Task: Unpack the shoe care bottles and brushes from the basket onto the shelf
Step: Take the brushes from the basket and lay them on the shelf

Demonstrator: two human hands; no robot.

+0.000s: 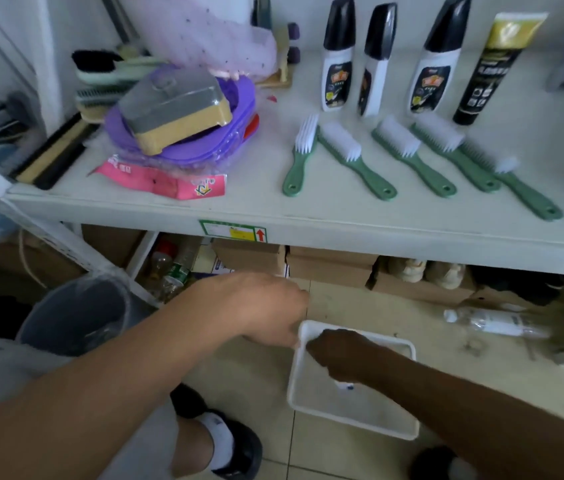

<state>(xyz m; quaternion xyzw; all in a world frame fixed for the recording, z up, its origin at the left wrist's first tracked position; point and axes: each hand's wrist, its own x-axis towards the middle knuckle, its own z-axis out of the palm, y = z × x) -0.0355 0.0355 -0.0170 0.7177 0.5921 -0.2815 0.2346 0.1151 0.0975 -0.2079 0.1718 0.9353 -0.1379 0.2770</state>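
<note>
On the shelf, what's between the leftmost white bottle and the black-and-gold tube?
Two more black-capped white bottles, upright: middle bottle and right bottle. Shows in the head view.

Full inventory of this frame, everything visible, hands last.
brushes: five, green handles, white bristles, shelf front right
bottles: three, white with black caps, shelf back
tube: one, black and gold, right of bottles
basins: stack, purple, shelf left
block brush: one, grey and tan, on basins
basket: one, white, floor
bucket: one, grey, floor left
boxes: several, brown, under shelf
clear bottle: one, lying on floor right
left hand: holds basket's corner
right hand: inside basket, grip unclear
</note>
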